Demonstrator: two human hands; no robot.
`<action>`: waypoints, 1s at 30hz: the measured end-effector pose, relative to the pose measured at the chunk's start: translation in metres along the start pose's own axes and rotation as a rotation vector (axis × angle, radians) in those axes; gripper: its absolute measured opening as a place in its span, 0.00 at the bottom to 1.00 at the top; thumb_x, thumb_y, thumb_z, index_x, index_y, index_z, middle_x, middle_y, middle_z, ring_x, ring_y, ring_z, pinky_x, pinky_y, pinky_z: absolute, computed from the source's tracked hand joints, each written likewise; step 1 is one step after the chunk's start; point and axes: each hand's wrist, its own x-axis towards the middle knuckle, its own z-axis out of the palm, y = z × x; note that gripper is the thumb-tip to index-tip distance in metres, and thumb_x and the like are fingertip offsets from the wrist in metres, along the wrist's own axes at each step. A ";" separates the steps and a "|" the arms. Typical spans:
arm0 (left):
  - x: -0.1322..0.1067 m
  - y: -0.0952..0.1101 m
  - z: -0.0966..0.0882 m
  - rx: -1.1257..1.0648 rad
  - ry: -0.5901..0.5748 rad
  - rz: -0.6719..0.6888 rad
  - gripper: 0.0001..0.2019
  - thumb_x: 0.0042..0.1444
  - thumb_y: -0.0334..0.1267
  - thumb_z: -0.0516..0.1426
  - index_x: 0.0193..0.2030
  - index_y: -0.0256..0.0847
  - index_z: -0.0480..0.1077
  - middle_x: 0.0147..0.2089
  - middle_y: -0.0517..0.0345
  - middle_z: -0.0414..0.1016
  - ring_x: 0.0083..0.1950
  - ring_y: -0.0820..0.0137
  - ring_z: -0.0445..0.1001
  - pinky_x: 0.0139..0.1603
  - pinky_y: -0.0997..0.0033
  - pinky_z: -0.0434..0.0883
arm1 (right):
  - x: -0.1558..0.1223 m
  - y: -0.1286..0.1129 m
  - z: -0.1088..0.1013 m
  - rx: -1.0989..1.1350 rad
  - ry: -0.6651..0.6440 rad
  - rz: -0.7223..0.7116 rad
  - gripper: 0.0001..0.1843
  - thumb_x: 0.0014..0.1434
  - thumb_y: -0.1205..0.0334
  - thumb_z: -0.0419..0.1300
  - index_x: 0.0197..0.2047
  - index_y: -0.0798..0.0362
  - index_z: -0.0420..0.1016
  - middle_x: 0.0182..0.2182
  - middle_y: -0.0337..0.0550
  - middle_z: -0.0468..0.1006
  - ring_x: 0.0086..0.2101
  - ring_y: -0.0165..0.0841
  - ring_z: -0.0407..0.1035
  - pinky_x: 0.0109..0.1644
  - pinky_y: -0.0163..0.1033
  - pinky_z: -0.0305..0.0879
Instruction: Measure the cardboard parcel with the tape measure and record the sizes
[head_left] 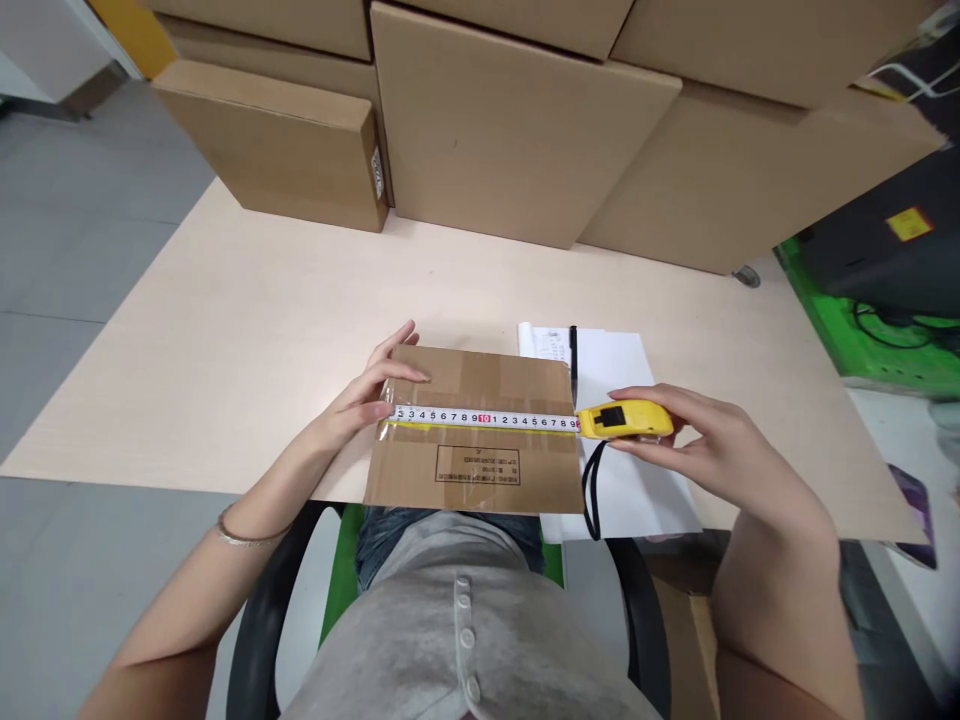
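Note:
A small cardboard box (480, 385) with clear tape and a printed black frame lies at the table's front edge. Across its top runs the white blade of a yellow tape measure (626, 418), pulled out from right to left. My right hand (701, 435) grips the yellow case just beyond the box's right side; a black wrist strap hangs from it. At the box's left edge, my left hand (375, 385) pinches the blade's end with the thumb, fingers resting on the box top. The blade's very tip is hidden under the thumb.
White paper sheets (637, 490) and a black pen (574, 350) lie right of the box, partly under it. Large cardboard boxes (517, 130) stand along the table's back. A green crate (862, 340) holding dark equipment is at the right.

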 end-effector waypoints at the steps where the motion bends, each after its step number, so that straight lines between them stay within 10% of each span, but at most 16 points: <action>1: 0.000 0.000 0.000 -0.001 0.003 -0.002 0.22 0.62 0.58 0.61 0.60 0.57 0.76 0.84 0.66 0.46 0.84 0.45 0.40 0.82 0.37 0.42 | 0.001 0.000 0.000 0.003 0.000 0.000 0.20 0.64 0.49 0.68 0.59 0.39 0.78 0.48 0.41 0.85 0.36 0.34 0.76 0.31 0.36 0.70; 20: -0.001 -0.004 -0.001 -0.001 0.015 -0.020 0.23 0.60 0.60 0.62 0.59 0.60 0.76 0.82 0.66 0.51 0.84 0.45 0.42 0.81 0.35 0.43 | -0.003 -0.010 -0.005 -0.073 -0.009 0.011 0.14 0.66 0.48 0.66 0.53 0.41 0.76 0.43 0.41 0.84 0.32 0.35 0.73 0.31 0.41 0.67; 30: -0.006 0.008 -0.002 0.054 0.051 -0.125 0.33 0.61 0.67 0.58 0.70 0.58 0.69 0.84 0.60 0.47 0.84 0.43 0.41 0.83 0.36 0.40 | 0.052 -0.065 0.010 -0.187 0.018 -0.310 0.15 0.66 0.48 0.66 0.50 0.47 0.77 0.36 0.40 0.86 0.30 0.37 0.79 0.32 0.41 0.66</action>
